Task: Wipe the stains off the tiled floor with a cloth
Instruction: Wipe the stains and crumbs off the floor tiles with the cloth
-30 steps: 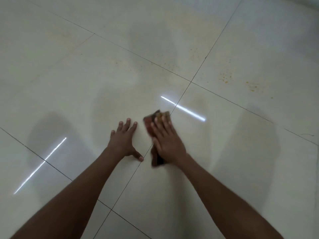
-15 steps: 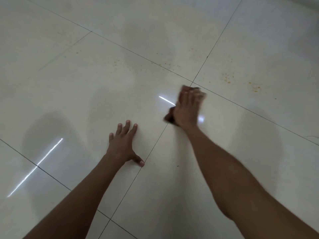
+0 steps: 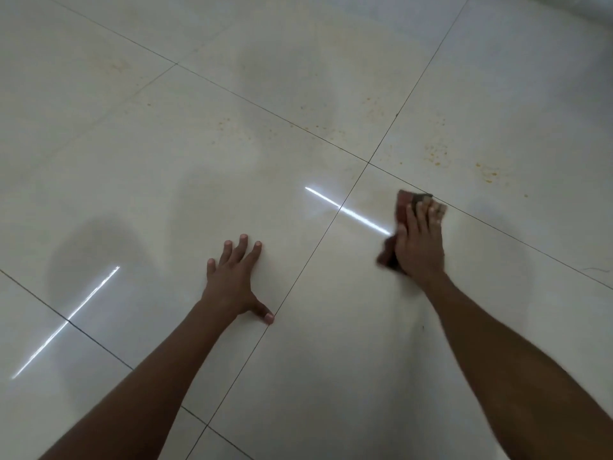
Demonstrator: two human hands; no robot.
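A dark reddish-brown cloth [image 3: 402, 207] lies on the glossy cream tiled floor [image 3: 166, 167], mostly covered by my right hand [image 3: 419, 245]. That hand presses flat on the cloth with straight fingers, just below a grout line. Its fingertips reach the cloth's far edge. My left hand [image 3: 237, 282] rests flat on the neighbouring tile, fingers spread, thumb at a grout line. Orange-brown stain specks [image 3: 438, 154] dot the tile beyond the cloth, with more specks [image 3: 487, 172] further right and fainter ones [image 3: 225, 122] to the left.
Dark grout lines cross the floor diagonally and meet at a joint [image 3: 368, 162] ahead of the cloth. Bright light streaks [image 3: 346, 210] reflect off the tiles. A pale edge shows at the top right corner [image 3: 593, 8].
My right hand slid the cloth forward and to the right, away from my left hand, then slightly further right. My left hand stayed planted.
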